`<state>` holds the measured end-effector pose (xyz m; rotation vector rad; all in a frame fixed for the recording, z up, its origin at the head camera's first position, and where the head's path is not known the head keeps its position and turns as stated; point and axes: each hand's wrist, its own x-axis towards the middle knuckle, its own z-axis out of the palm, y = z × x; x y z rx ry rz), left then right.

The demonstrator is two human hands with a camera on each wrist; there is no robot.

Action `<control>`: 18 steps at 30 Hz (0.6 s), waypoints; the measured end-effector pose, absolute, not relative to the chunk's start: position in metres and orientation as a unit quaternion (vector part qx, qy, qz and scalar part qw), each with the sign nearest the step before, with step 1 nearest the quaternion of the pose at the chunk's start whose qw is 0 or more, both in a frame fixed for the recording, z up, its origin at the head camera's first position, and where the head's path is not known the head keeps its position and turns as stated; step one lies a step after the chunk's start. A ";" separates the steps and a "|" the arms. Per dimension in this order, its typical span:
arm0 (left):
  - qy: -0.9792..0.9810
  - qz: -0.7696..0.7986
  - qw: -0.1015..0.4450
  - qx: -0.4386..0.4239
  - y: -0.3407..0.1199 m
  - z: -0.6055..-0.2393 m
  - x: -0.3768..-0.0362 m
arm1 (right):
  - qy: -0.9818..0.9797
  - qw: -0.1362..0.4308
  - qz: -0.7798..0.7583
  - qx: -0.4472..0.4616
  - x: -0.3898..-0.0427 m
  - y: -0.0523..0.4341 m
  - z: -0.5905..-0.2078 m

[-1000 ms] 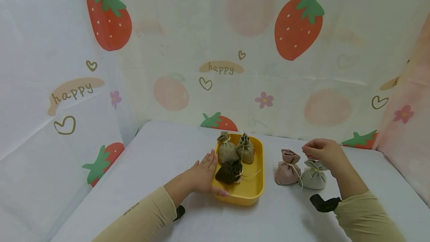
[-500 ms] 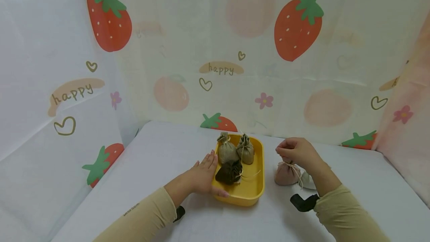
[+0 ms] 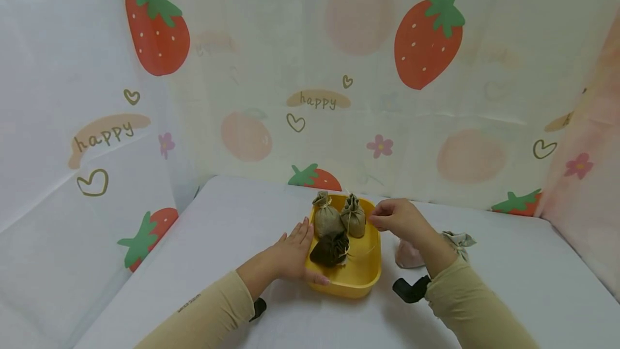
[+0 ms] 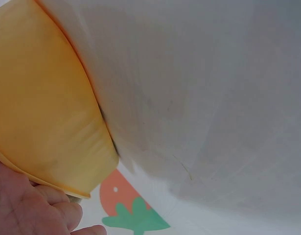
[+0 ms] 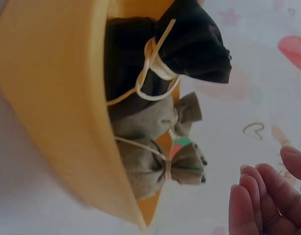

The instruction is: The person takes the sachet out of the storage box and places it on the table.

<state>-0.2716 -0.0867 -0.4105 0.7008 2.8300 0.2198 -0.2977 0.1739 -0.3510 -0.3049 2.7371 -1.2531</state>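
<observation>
A yellow tub (image 3: 356, 291) holds three small drawstring pouches. Two are grey-green, a left pouch (image 3: 328, 222) and a right pouch (image 3: 354, 221); in front of them lies a dark pouch (image 3: 330, 249). My left hand (image 3: 287, 256) rests along the tub's left side, fingers extended and thumb at the front rim. Beside the tub's back right rim hovers my right hand (image 3: 399, 221). In the right wrist view its bent fingers (image 5: 245, 205) stand apart from the thumb, holding nothing, beyond the necks of the pouches.
Right of the tub, a pink pouch (image 3: 409, 255) and a pale grey pouch (image 3: 459, 242) stand on the white-covered table (image 3: 252, 203), partly hidden by my right arm. Black wrist mounts sit below each wrist. A strawberry-printed sheet (image 3: 358, 69) hangs behind.
My right hand has moved left from above the pale grey pouch, past the pink one, to the tub's right edge. My left hand has stayed at the tub.
</observation>
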 end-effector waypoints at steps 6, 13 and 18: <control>0.962 0.073 0.110 0.237 -0.087 -0.412 -0.272 | 0.909 0.071 -0.392 -0.118 -0.301 0.157 -0.351; 0.962 0.077 0.112 0.237 -0.087 -0.412 -0.273 | 0.910 0.101 -0.379 -0.133 -0.305 0.145 -0.356; 0.962 0.075 0.110 0.238 -0.088 -0.414 -0.273 | 0.908 0.125 -0.375 -0.135 -0.303 0.138 -0.360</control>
